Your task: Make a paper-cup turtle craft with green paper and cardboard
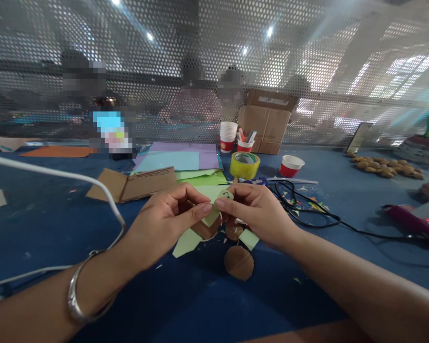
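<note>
Pinching a tiny paper face (226,194) in the right hand (259,209) above the desk (164,305), maybe to steady it. With left hand (171,212) curled nearly closed at nine o'clock; cannot tell if holding anything. Brown card circle (239,263) at six o'clock, maybe for easy reach.

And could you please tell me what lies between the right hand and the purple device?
The head view shows a looped black cable and coloured paper scraps between the right hand and the purple device.
</note>
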### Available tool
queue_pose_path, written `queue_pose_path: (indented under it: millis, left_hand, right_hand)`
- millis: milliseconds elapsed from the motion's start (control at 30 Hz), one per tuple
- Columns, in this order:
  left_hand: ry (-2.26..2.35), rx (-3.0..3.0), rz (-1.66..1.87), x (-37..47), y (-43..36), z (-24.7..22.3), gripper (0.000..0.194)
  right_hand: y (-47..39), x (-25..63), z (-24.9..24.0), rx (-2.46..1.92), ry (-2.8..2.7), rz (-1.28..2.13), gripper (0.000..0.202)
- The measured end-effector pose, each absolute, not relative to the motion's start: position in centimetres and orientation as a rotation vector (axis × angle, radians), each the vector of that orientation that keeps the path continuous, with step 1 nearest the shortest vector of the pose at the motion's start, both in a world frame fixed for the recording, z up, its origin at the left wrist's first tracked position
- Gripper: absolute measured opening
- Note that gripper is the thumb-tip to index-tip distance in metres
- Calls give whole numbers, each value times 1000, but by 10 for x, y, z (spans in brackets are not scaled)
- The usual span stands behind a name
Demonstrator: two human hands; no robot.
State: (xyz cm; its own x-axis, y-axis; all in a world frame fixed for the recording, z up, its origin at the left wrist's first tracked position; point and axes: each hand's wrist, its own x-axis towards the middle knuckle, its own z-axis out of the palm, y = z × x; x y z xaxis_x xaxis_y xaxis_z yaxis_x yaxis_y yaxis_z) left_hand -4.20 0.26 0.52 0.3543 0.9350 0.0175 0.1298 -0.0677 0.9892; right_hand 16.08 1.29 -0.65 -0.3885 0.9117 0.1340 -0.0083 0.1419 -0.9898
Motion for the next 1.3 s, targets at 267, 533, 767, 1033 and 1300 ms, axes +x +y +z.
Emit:
queue_pose_path:
  millis: [267,533,767,1033,1300]
  left_hand:
    - [1008,1460,924,-41,1,5,22]
    - [1044,1556,951,-40,-4,11,20]
    - [1053,1537,943,-42,0,8,25]
    - [1062,1504,875,-45,5,3,37]
    - [1054,1451,845,-43,5,4,24]
  right_hand:
    - [14,160,-6,-905,-1574,1339,39]
    - [13,162,-4,-911,-1571,1357,39]
    - [13,163,-4,-911,-1570,1355,37]
    - [13,163,-4,-893,-1527,1415,35]
    - [15,163,-5,-926,-1557,1428,35]
